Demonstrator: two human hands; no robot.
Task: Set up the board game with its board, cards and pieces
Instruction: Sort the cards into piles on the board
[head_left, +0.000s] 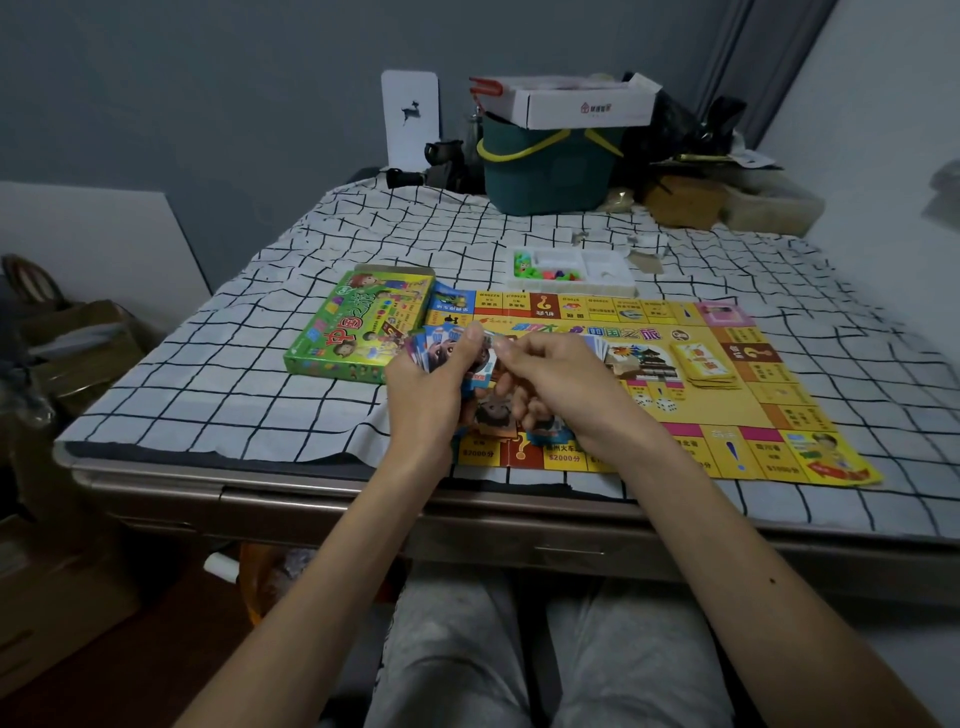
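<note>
A yellow paper game board lies flat on the checked tablecloth. Above its left part my left hand grips a fan of blue picture cards. My right hand pinches one card at the top of that fan. A stack of yellow cards rests on the board's right half, with two dice printed near it. The green game box lies left of the board. A white tray with several coloured pieces sits just behind the board.
At the back of the table stand a dark green basket with a white carton on it, a white card and clutter at the right. The table's metal front edge runs below the board. Boxes stand on the floor at left.
</note>
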